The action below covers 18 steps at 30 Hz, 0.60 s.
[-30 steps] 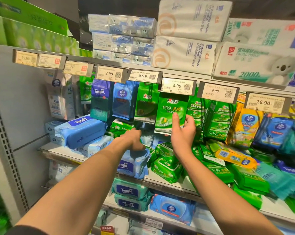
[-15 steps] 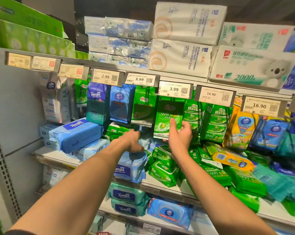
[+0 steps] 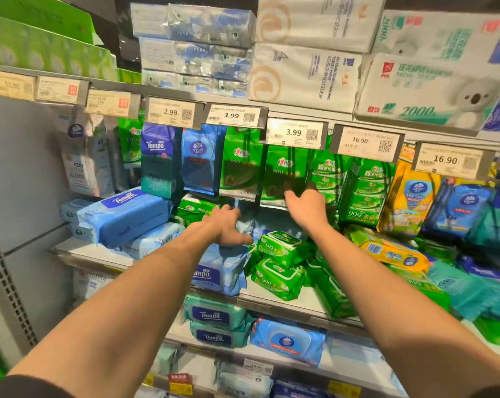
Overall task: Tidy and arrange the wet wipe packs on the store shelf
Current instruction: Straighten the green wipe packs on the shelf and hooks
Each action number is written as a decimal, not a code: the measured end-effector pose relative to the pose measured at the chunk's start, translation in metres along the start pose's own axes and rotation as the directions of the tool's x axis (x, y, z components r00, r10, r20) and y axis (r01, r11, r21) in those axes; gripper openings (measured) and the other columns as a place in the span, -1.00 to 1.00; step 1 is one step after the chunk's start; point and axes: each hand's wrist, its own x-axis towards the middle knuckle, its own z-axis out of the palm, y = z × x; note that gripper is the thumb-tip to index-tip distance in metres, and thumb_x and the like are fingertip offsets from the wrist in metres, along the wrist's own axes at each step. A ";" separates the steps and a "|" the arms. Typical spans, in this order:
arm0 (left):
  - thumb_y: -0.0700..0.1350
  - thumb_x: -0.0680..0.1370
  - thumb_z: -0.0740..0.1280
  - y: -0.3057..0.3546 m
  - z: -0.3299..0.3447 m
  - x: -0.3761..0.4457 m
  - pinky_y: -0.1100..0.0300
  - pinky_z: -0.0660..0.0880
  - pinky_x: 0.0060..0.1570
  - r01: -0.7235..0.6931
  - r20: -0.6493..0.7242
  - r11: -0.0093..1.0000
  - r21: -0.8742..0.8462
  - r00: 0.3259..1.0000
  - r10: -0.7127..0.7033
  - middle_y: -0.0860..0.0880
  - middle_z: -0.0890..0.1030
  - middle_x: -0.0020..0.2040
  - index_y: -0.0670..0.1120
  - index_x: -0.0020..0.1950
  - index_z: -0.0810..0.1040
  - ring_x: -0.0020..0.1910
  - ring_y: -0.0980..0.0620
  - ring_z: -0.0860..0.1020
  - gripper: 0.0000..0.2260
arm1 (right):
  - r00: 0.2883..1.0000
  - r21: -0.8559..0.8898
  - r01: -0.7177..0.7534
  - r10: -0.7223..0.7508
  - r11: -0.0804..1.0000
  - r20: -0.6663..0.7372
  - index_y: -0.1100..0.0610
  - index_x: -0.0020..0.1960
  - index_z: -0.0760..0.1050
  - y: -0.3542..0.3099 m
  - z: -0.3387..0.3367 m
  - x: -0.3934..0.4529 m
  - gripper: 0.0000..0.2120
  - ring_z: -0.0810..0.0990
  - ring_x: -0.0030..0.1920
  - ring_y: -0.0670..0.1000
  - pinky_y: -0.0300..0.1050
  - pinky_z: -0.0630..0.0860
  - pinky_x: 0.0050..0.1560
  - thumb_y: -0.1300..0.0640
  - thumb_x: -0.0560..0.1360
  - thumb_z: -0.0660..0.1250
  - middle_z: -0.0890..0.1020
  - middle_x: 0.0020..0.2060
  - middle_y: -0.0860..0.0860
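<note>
**Store shelving around the wipes section**

Along the shelf edge, price tags (image 3: 294, 133) read 2.99, 3.99, 3.99, 16.90 and 16.90. At twelve o'clock sit stacked white toilet paper packs (image 3: 306, 73). At two o'clock lies a koala-printed facial tissue pack (image 3: 432, 93). Green boxes (image 3: 42, 50) fill ten o'clock.

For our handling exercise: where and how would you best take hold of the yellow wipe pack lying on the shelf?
Grip the yellow wipe pack across its narrow width, thumb on the near long edge, fingers over the far one, coming from above and the front. It lies flat, label up, on green packs, so its top and near side are exposed. The right hand is nearer.
</note>
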 end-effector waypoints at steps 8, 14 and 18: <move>0.30 0.41 0.38 0.029 0.015 -0.002 -0.20 0.38 0.27 -0.072 0.041 0.997 0.040 0.997 0.070 -0.18 0.35 0.37 -0.11 0.41 0.34 0.36 -0.24 0.33 -0.27 | 0.898 -0.673 0.268 0.075 0.690 0.434 0.06 0.55 0.19 0.092 -0.048 -0.011 -0.20 0.14 0.51 0.27 0.23 0.20 0.47 -0.41 0.49 0.16 0.17 0.53 0.16; 0.31 0.38 0.39 0.060 0.040 0.000 -0.20 0.37 0.31 -0.153 0.076 0.988 0.026 0.986 0.151 -0.17 0.37 0.37 -0.07 0.41 0.36 0.38 -0.22 0.32 -0.27 | 0.863 -0.716 0.395 0.034 0.576 0.503 -0.03 0.59 0.10 0.144 -0.086 -0.034 -0.18 -0.09 0.59 0.10 0.26 -0.05 0.51 -0.38 0.47 0.23 0.02 0.60 0.01; 0.29 0.40 0.39 0.086 0.043 0.003 -0.21 0.36 0.30 -0.175 0.097 0.984 0.042 0.981 0.171 -0.17 0.37 0.35 -0.08 0.40 0.36 0.36 -0.23 0.32 -0.30 | 0.882 -0.683 0.425 -0.103 0.594 0.459 -0.08 0.56 0.16 0.168 -0.107 -0.049 -0.23 -0.06 0.56 0.12 0.30 0.06 0.48 -0.35 0.46 0.27 0.04 0.58 -0.06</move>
